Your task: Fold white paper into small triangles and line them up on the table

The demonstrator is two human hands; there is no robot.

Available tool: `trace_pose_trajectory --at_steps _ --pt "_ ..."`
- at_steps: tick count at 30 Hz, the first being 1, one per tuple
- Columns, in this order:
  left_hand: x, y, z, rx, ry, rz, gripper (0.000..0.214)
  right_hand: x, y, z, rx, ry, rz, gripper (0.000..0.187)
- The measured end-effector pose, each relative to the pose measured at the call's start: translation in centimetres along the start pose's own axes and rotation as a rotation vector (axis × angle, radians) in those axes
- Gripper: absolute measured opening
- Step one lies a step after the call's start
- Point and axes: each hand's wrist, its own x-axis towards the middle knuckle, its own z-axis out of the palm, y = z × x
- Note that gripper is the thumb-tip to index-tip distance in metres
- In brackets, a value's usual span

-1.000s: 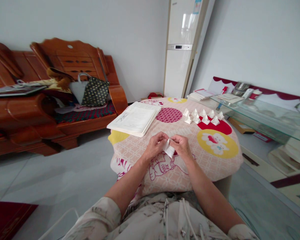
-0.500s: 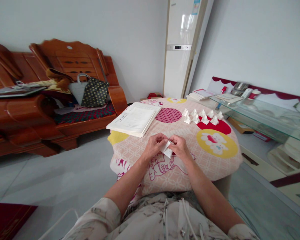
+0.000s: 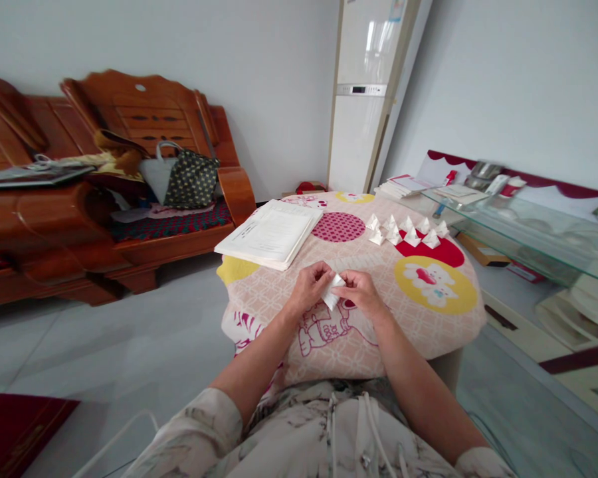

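Note:
My left hand [image 3: 309, 289] and my right hand [image 3: 361, 293] meet over the near part of a round table covered with a pink patterned cloth [image 3: 279, 292]. Both pinch a small folded piece of white paper [image 3: 332, 293] held between them, just above the cloth. Fingers of both hands are curled around the paper. Farther back on the table lies a row of several small folded white paper shapes [image 3: 406, 232]. A stack of white printed sheets [image 3: 270, 233] rests at the table's far left.
A carved wooden sofa [image 3: 99, 192] with a dotted handbag [image 3: 189, 179] stands at the left. A tall white standing air conditioner [image 3: 361, 99] fills the far corner. A glass shelf [image 3: 518, 226] with papers and containers runs along the right. Grey floor lies between sofa and table.
The hands stay together on the folded paper, turning it slightly; the paper now shows less below the fingers. The view shifted a little.

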Motion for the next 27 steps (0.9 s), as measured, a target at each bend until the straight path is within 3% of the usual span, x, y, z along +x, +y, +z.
trace_pose_trajectory --at_steps 6,13,20,23,27 --pt "-0.07 0.51 -0.06 0.091 -0.033 0.029 0.036 -0.04 0.01 -0.14 -0.007 0.061 -0.094 0.037" --pt "-0.07 0.75 0.26 0.125 -0.021 0.04 0.041 0.02 0.12 -0.18 -0.042 0.075 -0.086 0.038" --pt "-0.01 0.33 0.02 0.032 -0.093 0.018 0.037 -0.09 0.09 -0.16 -0.002 0.031 -0.044 0.039" --pt "0.03 0.15 0.11 0.005 -0.063 0.018 0.04 -0.07 0.17 -0.08 0.027 0.041 -0.028 0.039" --pt "0.44 -0.21 0.13 -0.032 0.07 0.043 0.039 0.03 0.18 -0.14 -0.019 0.198 -0.092 0.037"
